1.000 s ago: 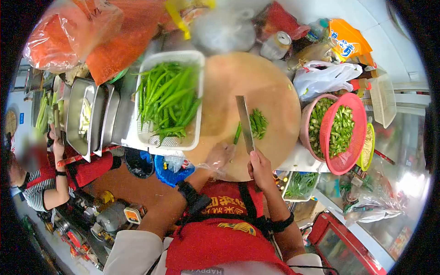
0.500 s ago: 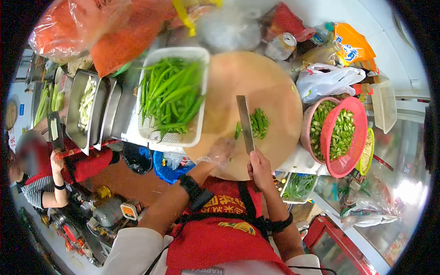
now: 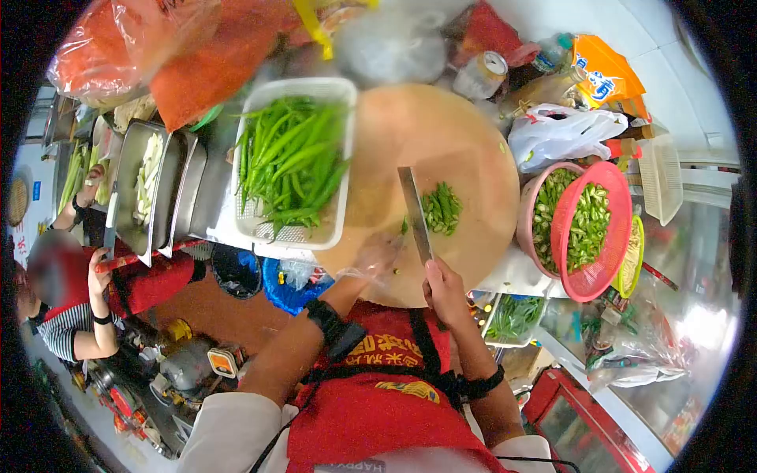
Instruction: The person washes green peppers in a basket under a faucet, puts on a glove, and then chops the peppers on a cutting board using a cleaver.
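Observation:
My right hand (image 3: pixel 444 288) is closed round the handle of a cleaver (image 3: pixel 415 213), whose blade stands over a round wooden chopping board (image 3: pixel 481 158). Cut green chili peppers (image 3: pixel 441 210) lie in a small heap just right of the blade. On its left side is a short green pepper piece (image 3: pixel 405 225). Near that piece my left hand (image 3: pixel 378 254) rests low over the board, seemingly in a clear plastic glove; its fingers are blurred and blend into the wood. A white basket (image 3: pixel 347 169) of whole green chili peppers (image 3: pixel 292 162) stands left of the board.
Right of the board are a pink basin (image 3: pixel 527 225) and a pink colander (image 3: pixel 583 293), both with cut peppers. A white plastic bag (image 3: pixel 564 134) and a can (image 3: pixel 481 75) stand behind. Metal trays (image 3: pixel 162 189) sit at left, where another person (image 3: pixel 79 307) holds a knife.
The cleaver blade has tilted and moved slightly left, away from the cut heap. My left hand stays about where it was. At left, the other person's second hand has come into view.

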Motion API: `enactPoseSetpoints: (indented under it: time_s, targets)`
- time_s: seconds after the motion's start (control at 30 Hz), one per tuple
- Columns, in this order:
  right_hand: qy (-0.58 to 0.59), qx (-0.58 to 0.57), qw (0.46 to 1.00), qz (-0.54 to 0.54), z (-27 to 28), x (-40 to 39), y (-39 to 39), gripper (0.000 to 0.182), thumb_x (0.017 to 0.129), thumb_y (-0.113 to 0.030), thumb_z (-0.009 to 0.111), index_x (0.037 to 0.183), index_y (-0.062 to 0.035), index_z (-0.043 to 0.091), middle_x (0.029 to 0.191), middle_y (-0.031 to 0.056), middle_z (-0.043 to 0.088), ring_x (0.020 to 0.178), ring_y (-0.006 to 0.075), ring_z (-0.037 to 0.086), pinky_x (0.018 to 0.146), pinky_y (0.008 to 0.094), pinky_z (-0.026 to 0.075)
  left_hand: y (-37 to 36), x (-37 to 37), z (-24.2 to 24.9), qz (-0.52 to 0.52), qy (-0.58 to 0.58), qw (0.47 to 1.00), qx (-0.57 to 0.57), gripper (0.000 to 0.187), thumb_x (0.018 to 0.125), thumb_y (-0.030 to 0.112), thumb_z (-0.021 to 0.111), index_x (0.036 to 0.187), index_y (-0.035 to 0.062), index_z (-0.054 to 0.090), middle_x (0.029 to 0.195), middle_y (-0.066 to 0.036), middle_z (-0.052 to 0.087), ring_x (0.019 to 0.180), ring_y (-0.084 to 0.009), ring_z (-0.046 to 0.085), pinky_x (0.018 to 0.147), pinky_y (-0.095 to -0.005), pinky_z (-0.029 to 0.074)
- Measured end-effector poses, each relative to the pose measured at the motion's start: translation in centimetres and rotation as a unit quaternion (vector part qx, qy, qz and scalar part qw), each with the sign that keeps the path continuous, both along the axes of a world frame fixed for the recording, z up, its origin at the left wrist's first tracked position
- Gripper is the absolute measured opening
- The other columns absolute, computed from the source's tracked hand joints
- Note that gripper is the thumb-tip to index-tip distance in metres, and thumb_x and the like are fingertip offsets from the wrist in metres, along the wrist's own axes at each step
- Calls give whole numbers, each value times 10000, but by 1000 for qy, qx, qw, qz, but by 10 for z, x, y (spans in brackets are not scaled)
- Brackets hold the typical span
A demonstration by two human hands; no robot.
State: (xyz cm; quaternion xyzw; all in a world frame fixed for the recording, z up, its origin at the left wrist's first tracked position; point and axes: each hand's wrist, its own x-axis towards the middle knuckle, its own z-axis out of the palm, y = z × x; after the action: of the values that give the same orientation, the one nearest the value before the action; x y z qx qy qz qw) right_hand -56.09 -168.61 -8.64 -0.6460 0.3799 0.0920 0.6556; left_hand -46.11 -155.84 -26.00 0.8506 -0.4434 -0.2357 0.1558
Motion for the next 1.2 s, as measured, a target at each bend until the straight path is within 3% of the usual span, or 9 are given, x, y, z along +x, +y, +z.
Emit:
enactPoseSetpoints:
  time_s: [0.23,0.33,0.4,0.67,0.73,0.8,0.9,1.1,1.2]
  targets:
    - [32,10,999,13,2,-2,-6,500,918,-364,467,1277,-16,468,527,13,456,464,87,440,456,263,376,-3,-3,25,93,9,994,-56,219,787,193,520,928,49,605,788,-134,550,759,-311,547,597,-446,438]
    - [1,-1,1000,24,-11,-4,-5,400,939,-378,439,1108,-30,539,512,-10,417,395,72,370,386,222,322,-3,2,38,166,259,934,-180,201,782,168,521,918,47,606,776,-134,540,734,-313,537,582,-449,423]
    - [6,16,1000,12,-6,-5,-7,401,939,-378,438,1107,-28,540,510,-9,417,392,73,369,382,225,319,-3,4,46,105,-5,946,-305,177,773,161,534,880,39,603,751,-132,522,701,-318,525,569,-456,400]
    - [31,3,998,49,-17,-9,-16,419,912,-374,472,1172,-57,561,544,8,462,466,105,432,470,280,379,-4,21,108,141,134,978,-77,215,862,175,445,875,24,597,852,-164,566,789,-366,538,653,-439,430]
    - [23,10,999,30,-24,-12,-22,394,906,-395,476,1028,-36,582,543,-1,462,462,120,433,471,286,371,25,24,108,114,53,992,-30,247,882,189,418,896,29,606,880,-171,573,828,-368,549,681,-432,438]
    - [43,-22,999,-8,-21,-12,-26,380,908,-406,472,918,-40,571,531,-10,451,441,115,419,442,275,348,75,20,96,80,66,969,-224,328,902,290,413,949,43,624,867,-181,575,894,-347,562,733,-417,444]
    - [41,57,996,-52,-11,-14,-34,357,916,-422,457,779,-99,525,539,-2,447,418,92,422,379,236,339,132,48,155,198,273,941,-22,397,896,393,441,979,54,632,867,-179,594,882,-328,579,758,-406,449]
    - [-9,-18,1000,-14,-30,-21,-28,396,923,-447,436,851,-70,529,528,-6,441,384,84,392,361,227,336,191,78,198,475,61,877,-27,269,860,260,571,820,-6,579,821,-173,623,761,-329,614,675,-375,480]
    - [14,12,998,-56,-22,-16,-23,362,921,-386,464,905,-38,560,494,-29,400,408,72,385,382,247,301,134,98,238,418,0,903,-94,205,868,194,552,887,-6,593,816,-176,615,754,-321,608,688,-346,476]
